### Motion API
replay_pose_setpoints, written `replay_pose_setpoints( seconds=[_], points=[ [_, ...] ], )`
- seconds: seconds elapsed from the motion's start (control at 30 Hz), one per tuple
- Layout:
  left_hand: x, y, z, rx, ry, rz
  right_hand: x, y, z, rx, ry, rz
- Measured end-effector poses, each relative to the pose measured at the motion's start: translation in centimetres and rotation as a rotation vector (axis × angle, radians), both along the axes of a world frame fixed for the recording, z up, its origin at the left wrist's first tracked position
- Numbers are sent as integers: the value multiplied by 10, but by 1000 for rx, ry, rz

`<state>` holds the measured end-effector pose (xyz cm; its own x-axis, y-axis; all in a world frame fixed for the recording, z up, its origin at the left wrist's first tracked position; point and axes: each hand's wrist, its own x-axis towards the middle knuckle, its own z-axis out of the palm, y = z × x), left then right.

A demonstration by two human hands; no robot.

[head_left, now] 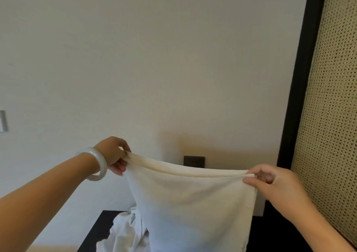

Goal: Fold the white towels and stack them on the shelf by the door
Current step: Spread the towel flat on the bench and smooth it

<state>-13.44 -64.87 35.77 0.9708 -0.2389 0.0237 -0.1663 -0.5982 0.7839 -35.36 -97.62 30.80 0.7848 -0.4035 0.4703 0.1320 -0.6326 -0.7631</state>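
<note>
**Left hand [114, 155] and right hand [274, 184] stretch a white towel [193, 203]**

We pinch its top hem at both corners, fingers [118, 168] closed on the cloth, so it hangs flat at 6 o'clock, square for folding. Crumpled towels [125, 230] wait at 7 o'clock on the dark bench [96, 230]. No label or writing shows.
</note>
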Motion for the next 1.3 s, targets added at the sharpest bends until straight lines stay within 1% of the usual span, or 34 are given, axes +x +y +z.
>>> replay_pose_setpoints(
  seconds=[0.1, 0.27, 0.37, 0.43, 0.63, 0.8, 0.9, 0.97, 1.03, 1.13, 1.23, 1.3],
  points=[
    [-3, 10, 13, -58, 71, -17, -4, 1, 4, 44, -20, -16],
    [-5, 30, 55, -146, 110, -122, -13, 0, 19, 87, -81, -38],
    [-9, 35, 64, -6, 134, -144, -11, 1, 24, 129, -70, -63],
    [-10, 39, 65, 14, 136, -141, -9, 5, 23, 158, -49, -64],
    [-14, 57, 58, -46, 175, -158, -14, 7, 26, 179, -33, -12],
    [-20, 67, 58, -153, 221, -155, -17, 4, 32, 196, -56, 21],
    [-20, 64, 42, -173, 309, -124, -7, 1, 23, 262, 19, 38],
    [-17, 58, 28, -187, 339, -73, 7, 0, 14, 347, 85, 47],
    [-12, 48, 21, -280, 298, -16, 21, -1, 12, 442, 86, 60],
    [-7, 35, 35, -441, 155, 16, 39, -7, 29, 517, -37, 74],
    [-11, 30, 60, -541, 19, 9, 31, -6, 52, 461, -132, 82],
    [-23, 32, 70, -545, -65, -10, 14, -1, 54, 418, -178, 61]
  ],
)
